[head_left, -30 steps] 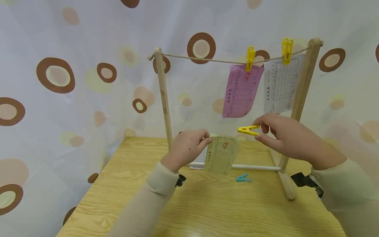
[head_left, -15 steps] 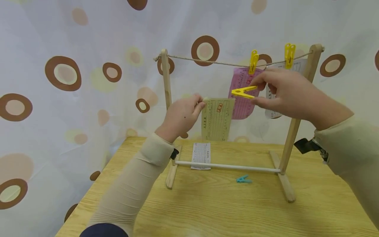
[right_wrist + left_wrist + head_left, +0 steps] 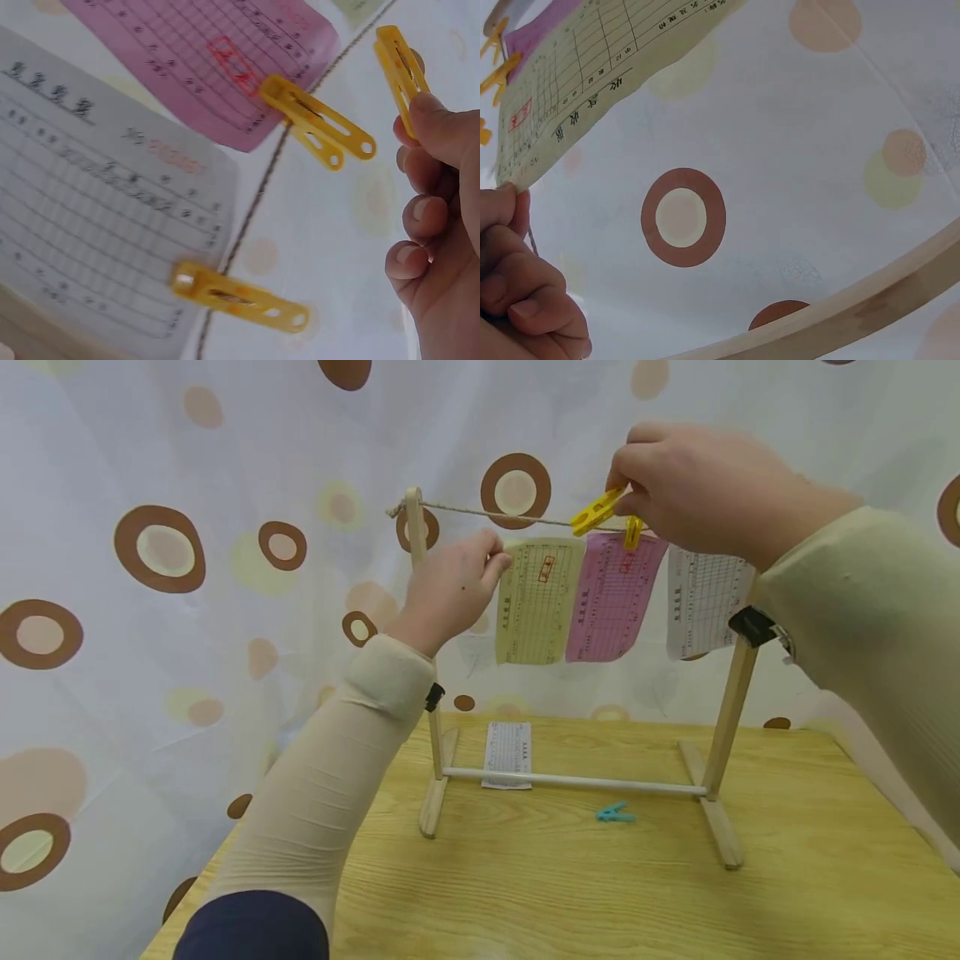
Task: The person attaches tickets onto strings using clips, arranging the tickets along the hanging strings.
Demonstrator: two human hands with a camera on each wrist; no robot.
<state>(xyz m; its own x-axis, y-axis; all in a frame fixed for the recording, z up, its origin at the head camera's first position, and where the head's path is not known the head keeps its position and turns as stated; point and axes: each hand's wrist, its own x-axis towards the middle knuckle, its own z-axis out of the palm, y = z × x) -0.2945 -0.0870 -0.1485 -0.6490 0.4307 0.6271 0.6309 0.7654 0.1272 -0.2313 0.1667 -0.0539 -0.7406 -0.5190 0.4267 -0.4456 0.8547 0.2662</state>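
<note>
My left hand (image 3: 457,585) pinches the upper left corner of a yellow receipt sheet (image 3: 536,610), its top edge just below the rope (image 3: 495,515). In the left wrist view, thumb and finger grip that corner of the yellow sheet (image 3: 577,82). Between thumb and fingers of my right hand (image 3: 697,485) is a yellow clothespin (image 3: 596,513), tilted near the sheet's upper right corner. A pink sheet (image 3: 615,602), pegged by another yellow clothespin (image 3: 315,120), hangs directly to the right. Farther right a white sheet (image 3: 97,187) hangs from a further yellow clothespin (image 3: 240,296).
The rope is strung between the posts of a wooden stand (image 3: 731,718) with a white crossbar (image 3: 585,782). A blue clothespin (image 3: 615,812) and a white printed sheet (image 3: 507,752) lie on the wooden table (image 3: 570,885). A dotted curtain (image 3: 225,635) hangs behind.
Both hands have risen to the rope. The left has lifted the yellow sheet beside the pink one, and the right has brought the clothespin up close to the rope.
</note>
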